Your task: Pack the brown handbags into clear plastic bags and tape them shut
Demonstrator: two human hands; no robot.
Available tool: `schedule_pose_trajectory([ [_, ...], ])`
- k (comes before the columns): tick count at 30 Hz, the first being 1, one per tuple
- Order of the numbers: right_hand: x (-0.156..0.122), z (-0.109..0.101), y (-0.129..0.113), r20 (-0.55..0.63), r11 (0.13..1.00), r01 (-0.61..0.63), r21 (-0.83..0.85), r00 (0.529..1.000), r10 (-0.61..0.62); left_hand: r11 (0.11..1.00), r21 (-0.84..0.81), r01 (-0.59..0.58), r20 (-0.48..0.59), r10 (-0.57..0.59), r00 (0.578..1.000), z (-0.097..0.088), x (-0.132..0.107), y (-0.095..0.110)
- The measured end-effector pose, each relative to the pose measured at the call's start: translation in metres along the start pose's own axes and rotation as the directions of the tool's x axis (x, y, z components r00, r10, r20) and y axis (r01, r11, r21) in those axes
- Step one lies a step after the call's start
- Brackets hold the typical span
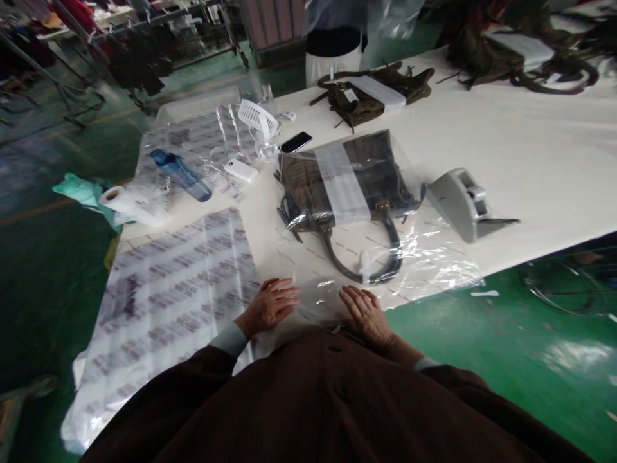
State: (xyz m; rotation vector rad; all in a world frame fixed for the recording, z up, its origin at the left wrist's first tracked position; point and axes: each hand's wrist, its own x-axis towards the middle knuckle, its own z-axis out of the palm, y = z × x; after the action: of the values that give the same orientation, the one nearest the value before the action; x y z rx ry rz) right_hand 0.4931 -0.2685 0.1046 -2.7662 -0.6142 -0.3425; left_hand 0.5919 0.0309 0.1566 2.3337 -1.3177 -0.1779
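Clear plastic film [315, 299] is wrapping loosely around a dark brown handbag [344, 186], which is lying flat on the white desk [544, 154] with a wide white band [342, 183] across it and its dark handles [366, 260] curving toward the person. The left hand [267, 307] and right hand [366, 315] are resting palm down on the film just in front of the handbag, well apart and not clamped on anything. Slick film is the main risk: pressing on it could make it slide across the desk, and its loose edge right of the handbag is reaching the desk edge, so it could slip toward the green floor [544, 341]. The handles are lying under the film, and a sharp pull could stretch or tear it there. A grey tape dispenser [463, 206] is sitting just right of the handbag, in the way of any sweep in that direction. Beyond the handbag, a black phone [296, 142], white power bank [240, 170] and small white fan [258, 118] are crowding the space, while a blue water bottle [180, 175] and paper towel roll [126, 200] are lying farther left. A printed plastic sheet [168, 302] is spreading left of the handbag, close enough to snag, and another strapped bag [371, 96] is lying well beyond it
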Motion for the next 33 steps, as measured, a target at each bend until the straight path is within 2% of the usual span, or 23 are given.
schedule_pose_trajectory([
  [3,0.003,-0.002,0.003,-0.085,0.996,-0.085,-0.006,0.993,0.084,0.999,-0.041,0.010,-0.021,-0.011,1.000,-0.009,0.006,0.003],
  [5,0.005,-0.003,0.006,-0.111,0.996,-0.087,0.006,0.990,0.087,0.997,-0.075,0.008,-0.026,-0.010,1.000,-0.012,0.010,0.003],
  [11,-0.001,0.000,0.014,-0.042,0.998,-0.063,0.010,0.997,0.063,0.989,-0.142,0.032,-0.040,-0.038,0.999,-0.009,0.027,0.002],
  [14,-0.004,0.004,0.016,-0.028,0.993,-0.108,0.054,0.994,0.109,0.988,-0.130,0.082,-0.109,-0.096,0.989,-0.007,0.050,0.001],
  [16,-0.002,0.007,0.017,-0.016,0.972,-0.204,0.121,0.978,0.207,0.987,-0.096,0.127,-0.131,-0.139,0.982,-0.008,0.074,0.000],
  [19,0.003,0.011,0.020,0.040,0.866,-0.434,0.249,0.898,0.438,0.985,-0.005,0.173,-0.135,-0.172,0.976,-0.009,0.119,-0.002],
  [22,0.008,0.011,0.021,0.162,0.696,-0.654,0.297,0.753,0.638,0.979,0.101,0.177,-0.115,-0.165,0.980,-0.004,0.164,-0.006],
  [24,0.011,0.009,0.020,0.219,0.604,-0.742,0.293,0.666,0.713,0.967,0.174,0.188,-0.085,-0.175,0.981,0.002,0.189,-0.008],
  [25,0.011,0.008,0.020,0.232,0.573,-0.764,0.297,0.640,0.732,0.957,0.209,0.200,-0.074,-0.189,0.979,0.006,0.200,-0.008],
  [28,0.010,0.006,0.021,0.234,0.532,-0.781,0.327,0.612,0.755,0.927,0.290,0.237,-0.066,-0.228,0.972,0.018,0.223,-0.009],
  [33,0.008,0.003,0.026,0.228,0.462,-0.818,0.342,0.549,0.804,0.914,0.320,0.249,-0.081,-0.235,0.969,0.038,0.249,-0.009],
])
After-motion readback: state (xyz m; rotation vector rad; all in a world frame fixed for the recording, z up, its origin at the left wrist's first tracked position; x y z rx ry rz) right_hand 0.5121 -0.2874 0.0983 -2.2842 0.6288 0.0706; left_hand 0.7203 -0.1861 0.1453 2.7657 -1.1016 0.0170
